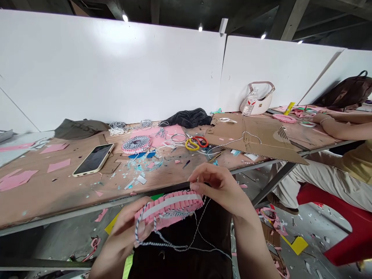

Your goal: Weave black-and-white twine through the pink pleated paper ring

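My left hand (129,224) is wrapped around the left side of a round pink piece (171,211), made of pleated pink paper and blue-and-white twisted cord. A pale strip (174,202) like tape runs along its rim. The piece is tilted above my lap, and a loose cord (171,245) loops below it and trails to the right. At the upper right of the rim, my right hand (213,184) has its thumb and forefinger pinched together; what sits between the fingertips is too small to make out.
On the table (66,190) lie a phone (94,159), a similar cord-wound disc (136,144), scissors (197,143), paper scraps and flat cardboard (252,135). A bottle (250,102) stands by a white handbag (264,100). Another person's arm (345,126) rests at the right, above a red stool (345,228).
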### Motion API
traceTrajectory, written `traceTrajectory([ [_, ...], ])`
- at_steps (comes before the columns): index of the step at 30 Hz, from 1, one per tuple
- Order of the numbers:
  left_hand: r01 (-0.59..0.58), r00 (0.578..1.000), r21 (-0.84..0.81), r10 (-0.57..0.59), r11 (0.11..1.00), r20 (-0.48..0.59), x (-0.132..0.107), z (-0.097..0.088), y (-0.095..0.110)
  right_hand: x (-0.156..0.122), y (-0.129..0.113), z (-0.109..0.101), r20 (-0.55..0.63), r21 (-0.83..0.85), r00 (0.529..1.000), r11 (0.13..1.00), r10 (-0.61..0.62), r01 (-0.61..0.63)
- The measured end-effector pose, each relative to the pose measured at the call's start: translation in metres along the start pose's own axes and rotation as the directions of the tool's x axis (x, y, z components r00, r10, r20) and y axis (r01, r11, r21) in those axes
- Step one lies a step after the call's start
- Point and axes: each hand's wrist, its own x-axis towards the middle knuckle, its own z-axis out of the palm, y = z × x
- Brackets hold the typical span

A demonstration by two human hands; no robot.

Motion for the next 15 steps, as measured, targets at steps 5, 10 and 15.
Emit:
traceTrajectory([
  [5,0.027,0.96,-0.171,-0.074,0.985,-0.271,0.006,-0.009,-0.013,0.003,0.01,-0.001,0.092,0.251,0.995,0.965,0.049,-0.071],
  [10,0.033,0.97,-0.238,-0.088,0.971,-0.225,0.018,-0.025,-0.022,0.002,0.018,-0.002,0.132,0.405,0.987,0.905,0.087,-0.134],
  [15,-0.049,0.955,-0.258,-0.03,0.965,-0.295,0.011,-0.027,-0.027,0.001,0.015,-0.007,0.113,0.456,0.991,0.883,0.069,-0.113],
])
